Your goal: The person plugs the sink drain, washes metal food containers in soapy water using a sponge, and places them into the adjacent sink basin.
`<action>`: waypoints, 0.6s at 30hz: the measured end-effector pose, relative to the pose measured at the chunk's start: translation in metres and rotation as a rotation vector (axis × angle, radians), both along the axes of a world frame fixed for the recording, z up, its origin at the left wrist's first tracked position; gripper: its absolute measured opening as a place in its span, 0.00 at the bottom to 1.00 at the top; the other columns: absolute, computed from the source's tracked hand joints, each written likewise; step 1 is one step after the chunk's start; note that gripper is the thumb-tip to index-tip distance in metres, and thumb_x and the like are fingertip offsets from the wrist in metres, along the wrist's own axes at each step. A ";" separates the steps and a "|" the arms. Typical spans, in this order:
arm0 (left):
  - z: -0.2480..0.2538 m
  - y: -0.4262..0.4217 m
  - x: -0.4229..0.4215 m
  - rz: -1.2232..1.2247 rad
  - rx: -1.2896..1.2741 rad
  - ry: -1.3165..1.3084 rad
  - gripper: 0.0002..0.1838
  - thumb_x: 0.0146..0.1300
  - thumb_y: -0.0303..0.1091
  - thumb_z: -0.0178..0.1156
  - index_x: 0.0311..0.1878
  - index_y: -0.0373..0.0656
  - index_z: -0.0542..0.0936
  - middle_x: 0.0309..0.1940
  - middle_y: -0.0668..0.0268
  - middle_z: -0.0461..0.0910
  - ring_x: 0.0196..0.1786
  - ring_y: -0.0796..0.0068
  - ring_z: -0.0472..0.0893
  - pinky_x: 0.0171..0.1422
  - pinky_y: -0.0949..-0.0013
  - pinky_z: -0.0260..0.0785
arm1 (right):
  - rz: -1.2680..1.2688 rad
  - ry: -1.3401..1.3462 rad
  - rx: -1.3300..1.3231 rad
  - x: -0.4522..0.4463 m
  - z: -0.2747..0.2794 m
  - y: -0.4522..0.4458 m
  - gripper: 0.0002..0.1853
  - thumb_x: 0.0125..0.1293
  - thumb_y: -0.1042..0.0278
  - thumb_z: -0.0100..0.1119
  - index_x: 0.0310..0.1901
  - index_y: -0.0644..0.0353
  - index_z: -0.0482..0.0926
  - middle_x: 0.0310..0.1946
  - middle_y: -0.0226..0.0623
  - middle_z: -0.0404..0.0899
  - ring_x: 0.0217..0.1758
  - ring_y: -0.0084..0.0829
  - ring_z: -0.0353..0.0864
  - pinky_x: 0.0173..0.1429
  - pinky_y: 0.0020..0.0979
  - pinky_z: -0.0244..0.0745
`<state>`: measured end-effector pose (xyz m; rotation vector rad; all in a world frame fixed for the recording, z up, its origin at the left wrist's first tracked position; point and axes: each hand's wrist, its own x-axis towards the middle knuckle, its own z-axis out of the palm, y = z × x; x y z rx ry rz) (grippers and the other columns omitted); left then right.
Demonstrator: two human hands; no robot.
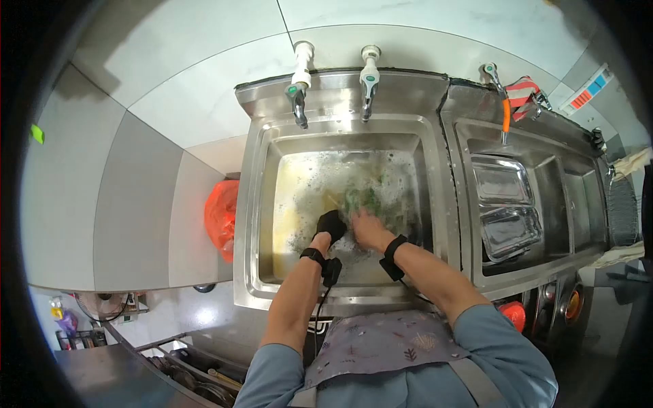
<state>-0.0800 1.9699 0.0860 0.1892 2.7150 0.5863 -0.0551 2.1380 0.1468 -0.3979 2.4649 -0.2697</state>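
Both hands are down in the soapy water of a large steel sink (253,224). My left hand (331,224) looks covered in black, like a glove, and its fingers are hidden. A yellowish patch (331,200) shows in the water just past it. My right hand (368,228) is bare and smeared by motion. Its fingertips meet a blurred green mass (364,200) among the suds, whose kind I cannot make out. Whether the fingers close on it is unclear. Each wrist carries a black strap.
Two taps (297,102) (368,95) stand over the sink's back edge. To the right, a second sink (544,265) holds clear rectangular containers (505,182) under an orange-hosed tap (506,115). A red plastic bag (221,219) hangs at the left. An open drawer (197,370) is lower left.
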 end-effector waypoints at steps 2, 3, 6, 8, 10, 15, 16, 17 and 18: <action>0.011 -0.001 -0.003 -0.057 -0.039 0.004 0.16 0.57 0.37 0.61 0.46 0.39 0.83 0.47 0.50 0.85 0.53 0.47 0.83 0.58 0.53 0.76 | 0.045 0.075 -0.074 -0.007 -0.001 0.004 0.23 0.74 0.71 0.48 0.68 0.67 0.67 0.67 0.60 0.65 0.65 0.55 0.74 0.59 0.53 0.78; 0.017 -0.001 0.000 -0.049 -0.050 0.005 0.16 0.57 0.37 0.61 0.46 0.39 0.83 0.47 0.50 0.85 0.53 0.47 0.83 0.58 0.53 0.76 | 0.040 0.143 -0.097 -0.013 -0.001 0.008 0.21 0.74 0.72 0.48 0.66 0.66 0.68 0.66 0.57 0.66 0.65 0.53 0.73 0.61 0.54 0.76; 0.039 0.002 0.009 0.012 -0.058 0.020 0.14 0.55 0.34 0.61 0.44 0.40 0.83 0.45 0.48 0.85 0.51 0.46 0.83 0.57 0.52 0.76 | 0.064 0.284 -0.065 -0.038 0.012 0.025 0.20 0.75 0.73 0.46 0.66 0.62 0.68 0.65 0.51 0.67 0.67 0.53 0.71 0.66 0.57 0.71; 0.042 -0.002 0.017 0.028 -0.019 0.171 0.13 0.54 0.31 0.59 0.43 0.40 0.83 0.42 0.46 0.84 0.48 0.46 0.83 0.55 0.51 0.76 | 0.096 0.355 -0.009 -0.053 0.007 0.042 0.20 0.75 0.73 0.46 0.67 0.60 0.68 0.66 0.49 0.67 0.68 0.55 0.69 0.68 0.59 0.68; 0.051 -0.004 0.021 0.081 -0.045 0.147 0.16 0.52 0.33 0.62 0.45 0.39 0.83 0.43 0.46 0.84 0.51 0.45 0.82 0.56 0.50 0.75 | -0.117 0.352 -0.033 -0.071 -0.004 0.051 0.20 0.76 0.71 0.45 0.68 0.59 0.67 0.66 0.50 0.67 0.70 0.59 0.65 0.70 0.63 0.63; 0.080 0.005 0.031 0.171 0.037 0.223 0.14 0.53 0.27 0.57 0.43 0.39 0.83 0.38 0.46 0.84 0.46 0.42 0.83 0.53 0.48 0.76 | -0.186 0.350 -0.087 -0.087 -0.003 0.043 0.21 0.74 0.68 0.49 0.66 0.59 0.67 0.67 0.50 0.65 0.68 0.65 0.65 0.67 0.67 0.63; 0.078 0.005 0.032 0.173 0.033 0.222 0.14 0.53 0.27 0.57 0.43 0.39 0.83 0.38 0.46 0.84 0.46 0.42 0.83 0.53 0.48 0.76 | -0.192 0.307 -0.202 -0.087 -0.001 0.036 0.20 0.73 0.68 0.49 0.65 0.59 0.68 0.67 0.49 0.66 0.68 0.65 0.65 0.67 0.67 0.62; 0.076 0.005 0.033 0.170 0.056 0.242 0.15 0.53 0.27 0.57 0.45 0.38 0.82 0.39 0.45 0.84 0.46 0.41 0.83 0.53 0.48 0.76 | -0.199 0.265 -0.316 -0.089 0.002 0.029 0.20 0.72 0.68 0.49 0.64 0.58 0.68 0.67 0.49 0.66 0.68 0.65 0.65 0.67 0.68 0.62; 0.073 0.005 0.034 0.164 0.079 0.260 0.17 0.52 0.26 0.57 0.47 0.38 0.82 0.40 0.45 0.84 0.46 0.40 0.83 0.53 0.47 0.75 | -0.122 0.322 -0.339 -0.088 0.004 0.024 0.20 0.71 0.70 0.49 0.64 0.58 0.70 0.66 0.47 0.69 0.68 0.63 0.66 0.67 0.66 0.64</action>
